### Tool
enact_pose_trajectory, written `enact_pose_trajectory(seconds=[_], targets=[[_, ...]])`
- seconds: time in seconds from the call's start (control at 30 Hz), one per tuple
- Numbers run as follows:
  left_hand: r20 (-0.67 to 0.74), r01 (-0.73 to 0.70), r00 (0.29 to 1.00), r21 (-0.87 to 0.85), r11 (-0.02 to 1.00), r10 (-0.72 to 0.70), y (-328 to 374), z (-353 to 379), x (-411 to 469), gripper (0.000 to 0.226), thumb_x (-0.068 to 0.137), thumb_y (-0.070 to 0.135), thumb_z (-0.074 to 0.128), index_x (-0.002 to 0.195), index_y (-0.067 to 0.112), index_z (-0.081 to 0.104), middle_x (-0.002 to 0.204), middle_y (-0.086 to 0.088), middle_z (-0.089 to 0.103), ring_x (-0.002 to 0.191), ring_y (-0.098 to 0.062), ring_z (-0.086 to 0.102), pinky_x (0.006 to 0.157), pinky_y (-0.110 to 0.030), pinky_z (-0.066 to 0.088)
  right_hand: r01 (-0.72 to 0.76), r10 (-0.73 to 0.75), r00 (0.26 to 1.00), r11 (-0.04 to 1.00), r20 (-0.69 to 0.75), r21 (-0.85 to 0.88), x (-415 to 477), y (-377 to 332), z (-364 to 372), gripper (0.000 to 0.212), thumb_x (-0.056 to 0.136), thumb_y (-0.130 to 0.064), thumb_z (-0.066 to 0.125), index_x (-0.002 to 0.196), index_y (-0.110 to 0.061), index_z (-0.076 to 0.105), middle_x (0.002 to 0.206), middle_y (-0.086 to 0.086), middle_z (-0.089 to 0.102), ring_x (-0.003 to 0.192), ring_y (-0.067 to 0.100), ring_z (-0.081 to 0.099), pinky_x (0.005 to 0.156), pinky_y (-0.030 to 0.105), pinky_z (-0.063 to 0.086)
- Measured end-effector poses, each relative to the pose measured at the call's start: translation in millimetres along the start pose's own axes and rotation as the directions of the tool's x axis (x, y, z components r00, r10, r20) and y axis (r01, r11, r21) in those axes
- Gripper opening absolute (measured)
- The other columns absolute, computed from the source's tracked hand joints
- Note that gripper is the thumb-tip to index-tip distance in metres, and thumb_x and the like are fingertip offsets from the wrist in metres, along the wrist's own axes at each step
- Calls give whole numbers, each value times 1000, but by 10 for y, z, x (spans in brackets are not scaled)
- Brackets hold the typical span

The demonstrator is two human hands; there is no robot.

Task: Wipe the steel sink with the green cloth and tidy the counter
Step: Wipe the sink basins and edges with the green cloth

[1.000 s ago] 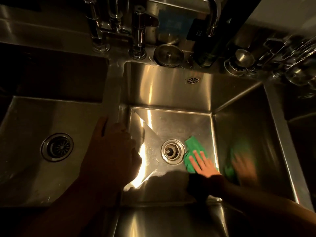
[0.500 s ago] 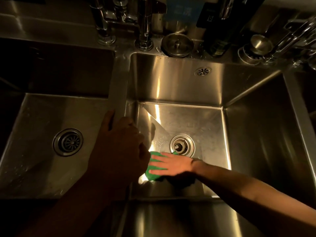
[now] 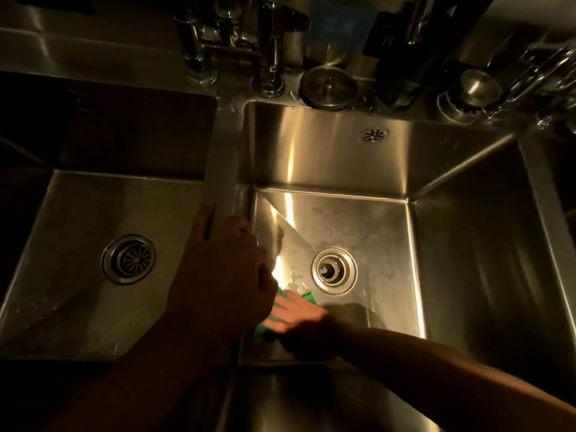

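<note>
The green cloth [image 3: 308,297] lies on the floor of the right steel basin [image 3: 358,219], at its near left corner, mostly covered. My right hand [image 3: 294,313] presses flat on the cloth, fingers spread toward the left wall, just left of and nearer than the round drain [image 3: 333,271]. My left hand [image 3: 223,266] rests on the divider [image 3: 223,179] between the two basins, fingers curled over its edge. It hides the left part of the cloth.
A second basin with a strainer drain [image 3: 128,259] lies to the left. Tap bases [image 3: 268,79], a round steel lid [image 3: 328,85], a dark bottle [image 3: 405,73] and steel utensils [image 3: 473,88] crowd the back ledge. An overflow grille [image 3: 374,135] sits in the back wall.
My right hand swept the cloth from the right of the drain across the basin floor to its near left corner. My left hand stayed on the divider.
</note>
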State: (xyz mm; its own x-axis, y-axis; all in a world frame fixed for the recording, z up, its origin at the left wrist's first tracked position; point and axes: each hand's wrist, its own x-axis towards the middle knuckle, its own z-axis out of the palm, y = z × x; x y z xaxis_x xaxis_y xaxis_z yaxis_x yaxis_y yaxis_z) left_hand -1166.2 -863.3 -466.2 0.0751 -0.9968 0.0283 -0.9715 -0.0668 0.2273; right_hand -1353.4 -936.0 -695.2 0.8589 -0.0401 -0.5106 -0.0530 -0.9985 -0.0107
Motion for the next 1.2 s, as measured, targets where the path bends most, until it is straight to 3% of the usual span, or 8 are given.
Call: enact_pose_trajectory(seconds=[0.13, 0.27, 0.4, 0.53, 0.63, 0.73, 0.9, 1.2], targets=[[-2, -5, 1000, 12, 1000, 5, -14, 30, -9, 18, 74, 32, 61, 60, 21, 63, 66, 5, 59, 103, -23, 64, 117, -63, 27, 358, -358, 934, 934, -2, -14, 9, 222, 98, 52, 109, -21, 20, 161, -24, 18, 168, -1, 16, 155, 25, 12, 125, 38, 15], [-7, 1, 1000, -22, 1000, -1, -1, 11, -17, 16, 75, 28, 64, 62, 19, 63, 71, 2, 63, 106, -26, 65, 117, -64, 27, -151, 215, 947, 954, -240, 260, 212, 375, -56, 55, 95, -31, 47, 147, -11, 48, 158, 17, 37, 152, 37, 21, 121, 48, 22], [-6, -5, 1000, 20, 1000, 6, 18, -3, -33, 16, 76, 26, 66, 63, 17, 67, 71, 0, 65, 105, -27, 66, 117, -64, 28, -587, 779, 616, 553, -116, 591, 490, 491, -394, 70, 96, -31, 51, 160, -21, 22, 168, 9, 13, 155, 32, 7, 123, 46, 21], [-24, 3, 1000, -7, 1000, -3, 13, -7, -25, 19, 77, 26, 64, 60, 18, 62, 66, 1, 62, 101, -28, 65, 117, -64, 28, -582, 913, 408, 247, 16, 775, 766, 218, -441, 84, 94, -12, 59, 161, -26, 12, 170, 5, 6, 156, 30, 5, 124, 45, 20], [-31, -6, 1000, -24, 1000, 5, -3, 3, -21, 19, 76, 28, 61, 58, 21, 58, 66, 3, 58, 99, -26, 64, 118, -64, 27, -323, 786, 613, 343, -81, 882, 589, -268, -262, 75, 92, -15, 59, 156, -25, 23, 164, 10, 26, 151, 30, 24, 124, 45, 22], [-41, 1, 999, -27, 1000, -2, -11, 28, -23, 17, 75, 27, 64, 60, 19, 61, 69, 2, 58, 100, -26, 64, 118, -63, 27, -82, 317, 908, 777, -275, 625, 116, -596, 172, 58, 93, -28, 64, 147, -18, 47, 156, 12, 38, 147, 35, 33, 113, 59, 37], [-13, -7, 1000, 4, 1000, 7, -52, 69, -23, 21, 78, 32, 55, 63, 20, 64, 72, 3, 58, 101, -23, 60, 118, -63, 27, 270, -224, 932, 953, -284, 136, -845, -86, 688, 48, 110, -38, 37, 155, -22, 40, 165, 8, 27, 154, 32, 18, 119, 52, 28], [-17, -9, 1000, 36, 999, 10, -41, 64, -32, 23, 77, 32, 55, 65, 17, 68, 73, 1, 65, 104, -27, 63, 117, -65, 27, -402, 437, 897, 869, -66, 286, -1105, 778, 635, 69, 97, -31, 47, 160, -19, 22, 168, 7, 17, 155, 31, 12, 122, 50, 21]])
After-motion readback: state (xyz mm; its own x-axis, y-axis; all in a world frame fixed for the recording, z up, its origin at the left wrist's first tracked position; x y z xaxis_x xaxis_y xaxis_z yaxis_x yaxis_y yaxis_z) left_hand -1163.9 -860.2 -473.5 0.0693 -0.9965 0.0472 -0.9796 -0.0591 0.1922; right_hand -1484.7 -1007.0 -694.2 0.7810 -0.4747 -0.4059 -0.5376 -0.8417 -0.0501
